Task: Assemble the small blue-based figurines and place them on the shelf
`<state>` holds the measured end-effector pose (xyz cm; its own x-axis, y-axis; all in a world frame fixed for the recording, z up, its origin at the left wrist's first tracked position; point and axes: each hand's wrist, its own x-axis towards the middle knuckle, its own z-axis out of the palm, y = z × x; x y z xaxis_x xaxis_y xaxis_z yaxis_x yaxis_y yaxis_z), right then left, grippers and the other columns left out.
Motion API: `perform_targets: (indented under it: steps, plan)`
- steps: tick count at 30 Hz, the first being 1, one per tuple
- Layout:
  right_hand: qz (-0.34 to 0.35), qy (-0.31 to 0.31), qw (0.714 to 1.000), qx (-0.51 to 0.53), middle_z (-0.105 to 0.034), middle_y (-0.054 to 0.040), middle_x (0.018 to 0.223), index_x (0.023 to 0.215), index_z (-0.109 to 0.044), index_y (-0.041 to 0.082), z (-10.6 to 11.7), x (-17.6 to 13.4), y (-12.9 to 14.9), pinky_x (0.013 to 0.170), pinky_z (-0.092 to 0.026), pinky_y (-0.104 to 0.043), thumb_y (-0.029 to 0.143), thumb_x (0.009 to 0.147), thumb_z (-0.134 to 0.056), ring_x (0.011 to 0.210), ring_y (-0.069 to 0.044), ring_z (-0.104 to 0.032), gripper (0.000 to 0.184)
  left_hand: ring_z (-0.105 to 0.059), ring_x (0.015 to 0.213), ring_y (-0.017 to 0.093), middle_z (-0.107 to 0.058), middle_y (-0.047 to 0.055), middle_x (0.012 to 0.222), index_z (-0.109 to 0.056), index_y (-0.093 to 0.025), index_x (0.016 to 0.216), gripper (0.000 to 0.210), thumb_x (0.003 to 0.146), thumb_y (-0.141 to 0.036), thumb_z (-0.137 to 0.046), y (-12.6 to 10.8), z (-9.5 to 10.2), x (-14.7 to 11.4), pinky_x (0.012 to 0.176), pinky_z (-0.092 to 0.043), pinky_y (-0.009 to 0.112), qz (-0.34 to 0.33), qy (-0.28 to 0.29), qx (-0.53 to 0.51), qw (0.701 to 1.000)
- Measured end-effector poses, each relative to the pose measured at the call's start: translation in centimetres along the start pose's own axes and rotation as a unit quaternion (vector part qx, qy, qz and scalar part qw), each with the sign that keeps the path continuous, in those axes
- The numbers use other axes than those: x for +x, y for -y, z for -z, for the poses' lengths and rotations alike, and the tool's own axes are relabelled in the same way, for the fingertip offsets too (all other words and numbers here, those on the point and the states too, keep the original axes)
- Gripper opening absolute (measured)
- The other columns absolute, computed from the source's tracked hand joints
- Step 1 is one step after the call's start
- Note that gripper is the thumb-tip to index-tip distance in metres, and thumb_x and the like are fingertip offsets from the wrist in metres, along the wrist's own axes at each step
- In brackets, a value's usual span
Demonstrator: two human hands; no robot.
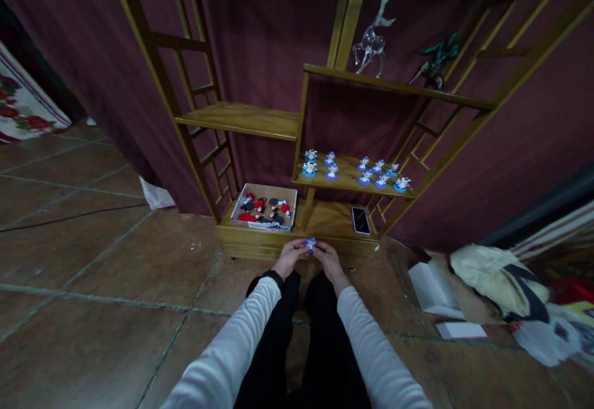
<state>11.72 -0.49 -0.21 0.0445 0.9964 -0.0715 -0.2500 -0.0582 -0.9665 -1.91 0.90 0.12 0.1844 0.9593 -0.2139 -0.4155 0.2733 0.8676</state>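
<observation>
Between my two hands, in front of the low shelf edge, is a small purple and white figurine [310, 245]. My left hand [291, 254] grips it from the left with the fingertips. From the other side my right hand [327, 256] pinches it too. Similar purple figurines [331, 172] and blue-based figurines [309, 169] stand in groups on the middle shelf [346, 177] above. Lower left, a shallow cardboard box [291, 211] holds several red and black figurines [271, 205].
A phone [361, 220] lies on the bottom shelf at right. Higher up stand a clear horse figure [370, 47] and a dark green sculpture [436, 62]. On the floor at right are a white box [435, 288], a cream bag [494, 276] and a plastic bag [550, 335].
</observation>
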Motion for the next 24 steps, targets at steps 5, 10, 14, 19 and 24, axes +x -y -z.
perform_targets:
  steps: [5,10,14,19,24]
  plan:
    - [0.008,-0.003,1.000,0.001,-0.069,-0.0035,0.081,0.081,-0.068,0.017,0.1,0.2,-0.5,0.073,-0.047,-0.031,0.039,0.056,-0.073,0.075,-0.017,-0.061,0.034,-0.060,0.062,0.013,-0.070,0.007,0.077,-0.070,-0.012,0.085,0.039,0.050,-0.025,-0.081,0.3,-0.2,0.1,0.061,-0.045,0.023,-0.021,-0.008,0.025,0.999]
    - [0.018,-0.006,0.999,0.027,-0.069,-0.0029,0.080,0.079,-0.068,0.018,0.3,0.5,-0.6,0.077,-0.046,-0.031,0.036,0.055,-0.074,0.075,-0.017,-0.061,0.031,-0.060,0.066,0.015,-0.068,0.005,0.076,-0.068,-0.015,0.090,0.034,0.058,-0.024,-0.075,0.5,-1.0,0.0,0.068,-0.045,0.027,-0.098,-0.017,0.116,0.988]
    - [0.005,-0.016,0.999,0.052,-0.069,-0.0034,0.081,0.079,-0.068,0.018,0.6,0.3,-0.4,0.079,-0.045,-0.033,0.033,0.053,-0.075,0.077,-0.018,-0.061,0.031,-0.059,0.080,0.020,-0.065,0.007,0.087,-0.067,-0.019,0.094,0.032,0.063,-0.017,-0.069,0.4,-1.2,-0.8,0.079,-0.043,0.029,-0.198,0.002,0.294,0.935]
    - [-0.012,0.017,0.999,0.038,-0.068,-0.0042,0.090,0.087,-0.067,0.019,1.1,-0.4,-0.1,0.081,-0.044,-0.032,0.032,0.056,-0.072,0.084,-0.018,-0.060,0.034,-0.057,0.094,0.021,-0.059,0.009,0.103,-0.059,-0.022,0.112,0.036,0.075,-0.020,-0.057,-0.1,-1.4,-2.5,0.086,-0.040,0.028,-0.240,0.005,0.458,0.856]
    - [-0.002,0.020,0.999,-0.032,-0.068,-0.0020,0.092,0.095,-0.064,0.021,1.3,-0.7,0.0,0.082,-0.043,-0.031,0.028,0.057,-0.070,0.085,-0.017,-0.059,0.039,-0.055,0.096,0.020,-0.056,0.009,0.106,-0.043,-0.018,0.126,0.044,0.082,-0.017,-0.044,-1.3,-1.8,-3.7,0.087,-0.040,0.032,-0.250,0.036,0.685,0.683]
